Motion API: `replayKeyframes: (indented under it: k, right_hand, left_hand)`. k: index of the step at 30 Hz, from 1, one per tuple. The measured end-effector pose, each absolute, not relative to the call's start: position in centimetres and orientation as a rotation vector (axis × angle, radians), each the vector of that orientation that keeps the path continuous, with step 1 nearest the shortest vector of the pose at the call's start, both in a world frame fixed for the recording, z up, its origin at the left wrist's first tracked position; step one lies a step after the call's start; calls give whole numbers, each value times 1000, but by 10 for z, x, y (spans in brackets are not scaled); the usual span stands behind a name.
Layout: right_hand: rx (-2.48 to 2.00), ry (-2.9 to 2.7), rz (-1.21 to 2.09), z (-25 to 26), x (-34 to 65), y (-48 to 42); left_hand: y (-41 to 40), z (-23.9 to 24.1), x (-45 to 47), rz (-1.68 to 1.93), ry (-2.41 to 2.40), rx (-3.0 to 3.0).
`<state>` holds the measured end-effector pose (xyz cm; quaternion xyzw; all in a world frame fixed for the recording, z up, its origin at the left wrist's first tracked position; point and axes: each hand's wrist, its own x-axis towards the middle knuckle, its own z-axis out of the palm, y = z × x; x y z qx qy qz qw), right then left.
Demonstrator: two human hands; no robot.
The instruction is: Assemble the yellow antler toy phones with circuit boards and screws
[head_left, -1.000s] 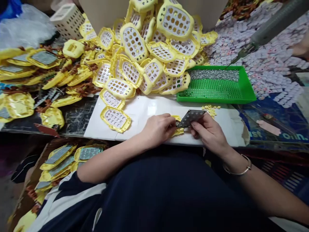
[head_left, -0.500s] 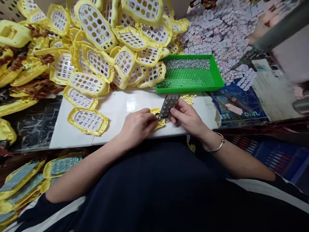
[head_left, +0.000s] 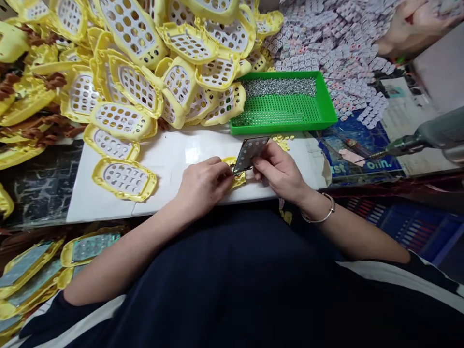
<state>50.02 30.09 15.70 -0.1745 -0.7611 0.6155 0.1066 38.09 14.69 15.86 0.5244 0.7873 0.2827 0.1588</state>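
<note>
A small dark dotted panel (head_left: 250, 153) stood tilted above a yellow piece (head_left: 237, 179) on the white board (head_left: 174, 159), between both hands. The right hand (head_left: 281, 171) pinched its right edge; the left hand (head_left: 203, 183) closed on the yellow piece beside it. A green tray (head_left: 326, 104) lay just beyond.

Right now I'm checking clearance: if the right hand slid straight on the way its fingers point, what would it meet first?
The right hand points toward the left hand; it likely meets the dark panel it already grips, then that hand.

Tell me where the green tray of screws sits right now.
In the head view, the green tray sits right of centre, beyond the hands, between the yellow shells and the pale keypad pieces.
</note>
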Motion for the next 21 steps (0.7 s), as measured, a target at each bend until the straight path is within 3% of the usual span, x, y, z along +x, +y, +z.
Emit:
replayKeyframes:
  k: [21]
  right_hand:
    - [-238,-2465,1629,150,497,319]
  left_hand:
    - [145,156,382,833,2269,1487]
